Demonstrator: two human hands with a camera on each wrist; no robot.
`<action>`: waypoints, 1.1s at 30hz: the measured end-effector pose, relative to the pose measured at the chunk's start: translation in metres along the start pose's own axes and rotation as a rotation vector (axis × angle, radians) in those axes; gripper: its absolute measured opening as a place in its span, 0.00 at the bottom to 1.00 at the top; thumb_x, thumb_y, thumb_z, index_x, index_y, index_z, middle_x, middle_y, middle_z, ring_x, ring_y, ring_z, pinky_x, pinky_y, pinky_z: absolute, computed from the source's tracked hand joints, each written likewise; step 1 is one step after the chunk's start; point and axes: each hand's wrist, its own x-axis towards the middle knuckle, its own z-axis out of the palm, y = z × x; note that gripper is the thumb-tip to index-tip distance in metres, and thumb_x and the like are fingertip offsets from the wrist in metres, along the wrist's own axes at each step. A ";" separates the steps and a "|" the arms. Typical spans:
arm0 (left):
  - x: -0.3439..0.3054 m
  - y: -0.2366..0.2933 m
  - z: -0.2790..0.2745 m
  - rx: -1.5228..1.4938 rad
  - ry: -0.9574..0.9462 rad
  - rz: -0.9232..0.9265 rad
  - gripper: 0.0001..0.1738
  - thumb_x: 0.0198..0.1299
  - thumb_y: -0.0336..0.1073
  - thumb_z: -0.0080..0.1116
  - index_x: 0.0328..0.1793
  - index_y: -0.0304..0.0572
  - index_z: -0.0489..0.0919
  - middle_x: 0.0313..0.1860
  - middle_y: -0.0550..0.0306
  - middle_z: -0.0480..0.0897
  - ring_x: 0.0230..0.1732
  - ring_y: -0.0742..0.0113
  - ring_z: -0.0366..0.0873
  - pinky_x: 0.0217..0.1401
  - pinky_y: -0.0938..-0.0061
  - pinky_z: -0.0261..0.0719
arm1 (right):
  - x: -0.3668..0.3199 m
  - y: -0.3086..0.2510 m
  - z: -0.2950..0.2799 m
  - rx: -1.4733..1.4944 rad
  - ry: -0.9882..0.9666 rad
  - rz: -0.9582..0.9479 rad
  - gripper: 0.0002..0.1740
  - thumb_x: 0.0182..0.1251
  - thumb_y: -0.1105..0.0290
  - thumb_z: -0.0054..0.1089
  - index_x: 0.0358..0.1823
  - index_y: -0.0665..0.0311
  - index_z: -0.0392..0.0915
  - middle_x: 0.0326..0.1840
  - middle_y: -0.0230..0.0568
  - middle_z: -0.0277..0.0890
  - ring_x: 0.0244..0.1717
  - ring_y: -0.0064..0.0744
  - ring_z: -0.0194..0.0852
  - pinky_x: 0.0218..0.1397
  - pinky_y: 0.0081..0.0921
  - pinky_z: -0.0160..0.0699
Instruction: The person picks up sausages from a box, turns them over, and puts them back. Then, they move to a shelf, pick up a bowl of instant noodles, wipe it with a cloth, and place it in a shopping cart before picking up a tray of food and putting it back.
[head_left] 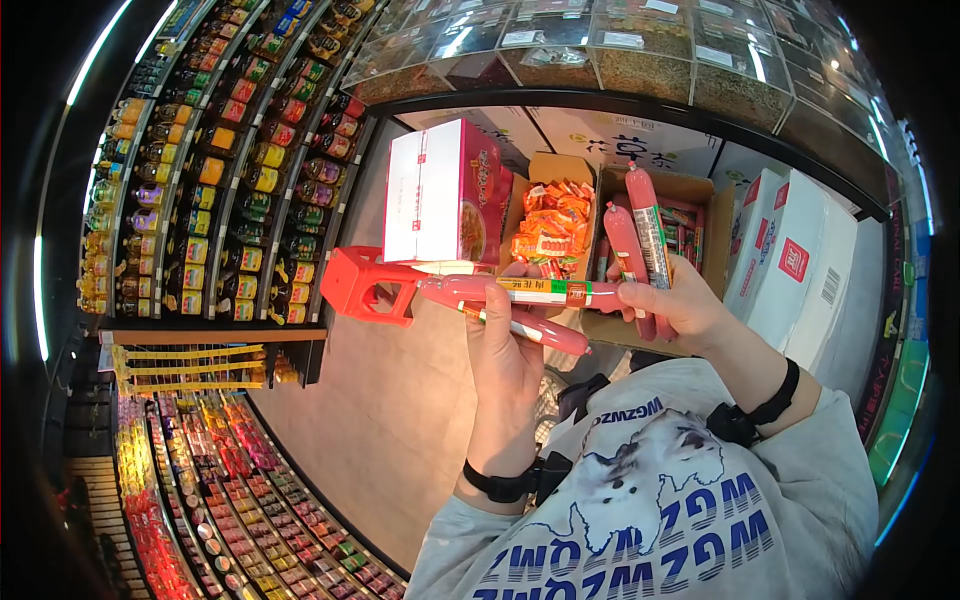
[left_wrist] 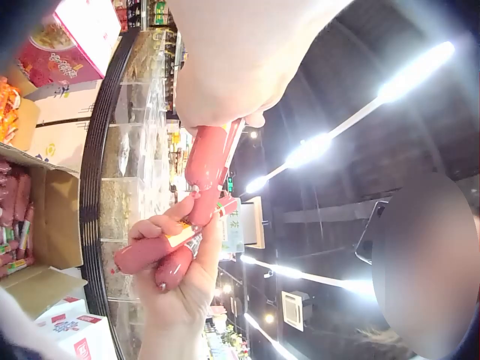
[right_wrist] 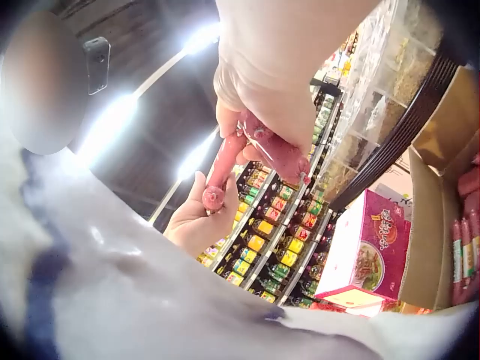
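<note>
Two plastic-wrapped pink sausages, one with a printed label band [head_left: 550, 288] and one just below it [head_left: 555, 332], lie crosswise in my left hand [head_left: 500, 352], which grips them with the thumb over the front. My right hand [head_left: 692, 308] holds two more, a labelled sausage [head_left: 650, 215] and a shorter-looking sausage [head_left: 622, 237], both pointing up and away. Right fingertips meet the right end of the labelled left-hand sausage. In the left wrist view, the right-hand pair [left_wrist: 142, 255] rests across the palm, close below the left-hand sausages [left_wrist: 208, 154].
Beyond my hands stands an open cardboard box [left_wrist: 66, 217] of similar sausages. Beside it are a box of orange packets [head_left: 552, 222], a white-and-pink carton [head_left: 430, 190] and a red stool [head_left: 350, 288]. White cartons [head_left: 815, 265] stand right; bottle shelves [head_left: 225, 170] line the left.
</note>
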 end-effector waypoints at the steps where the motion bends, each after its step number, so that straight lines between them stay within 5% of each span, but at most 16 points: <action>1: 0.001 0.000 -0.001 0.006 -0.021 0.006 0.22 0.62 0.41 0.55 0.58 0.43 0.66 0.53 0.51 0.75 0.53 0.59 0.74 0.55 0.57 0.79 | 0.001 0.002 -0.002 0.005 -0.004 -0.005 0.22 0.53 0.64 0.67 0.46 0.65 0.72 0.27 0.33 0.72 0.24 0.18 0.68 0.22 0.16 0.66; 18: -0.010 0.002 0.009 0.089 -0.146 0.037 0.22 0.66 0.39 0.48 0.65 0.48 0.60 0.61 0.51 0.69 0.59 0.64 0.70 0.59 0.65 0.76 | 0.001 0.002 -0.002 0.031 -0.040 -0.007 0.20 0.56 0.64 0.65 0.47 0.65 0.72 0.29 0.34 0.72 0.27 0.18 0.70 0.20 0.15 0.64; 23: -0.013 0.010 0.018 0.286 -0.201 -0.082 0.26 0.64 0.34 0.50 0.68 0.47 0.59 0.56 0.50 0.74 0.50 0.69 0.75 0.43 0.76 0.79 | 0.002 0.002 0.001 -0.018 -0.110 0.086 0.20 0.57 0.62 0.65 0.47 0.64 0.72 0.28 0.33 0.72 0.24 0.16 0.69 0.19 0.14 0.63; 25: -0.010 0.010 0.016 0.395 -0.166 -0.022 0.25 0.63 0.35 0.52 0.65 0.42 0.63 0.49 0.51 0.78 0.43 0.71 0.77 0.37 0.80 0.76 | 0.000 -0.002 0.005 -0.003 -0.090 -0.016 0.20 0.57 0.61 0.65 0.46 0.64 0.72 0.25 0.31 0.72 0.19 0.14 0.66 0.16 0.13 0.59; 27: -0.010 0.015 0.013 0.315 -0.186 -0.196 0.17 0.63 0.33 0.50 0.58 0.37 0.68 0.38 0.54 0.79 0.33 0.71 0.77 0.32 0.79 0.75 | 0.004 -0.004 -0.006 -0.146 -0.035 0.037 0.20 0.57 0.62 0.63 0.47 0.65 0.72 0.30 0.32 0.72 0.25 0.17 0.68 0.21 0.15 0.65; 33: -0.009 0.024 0.002 0.424 -0.443 -0.597 0.27 0.57 0.38 0.54 0.60 0.29 0.67 0.34 0.54 0.79 0.29 0.77 0.74 0.30 0.84 0.70 | 0.010 -0.014 -0.011 0.077 -0.062 -0.056 0.31 0.58 0.64 0.62 0.61 0.66 0.62 0.46 0.44 0.75 0.33 0.21 0.74 0.39 0.21 0.77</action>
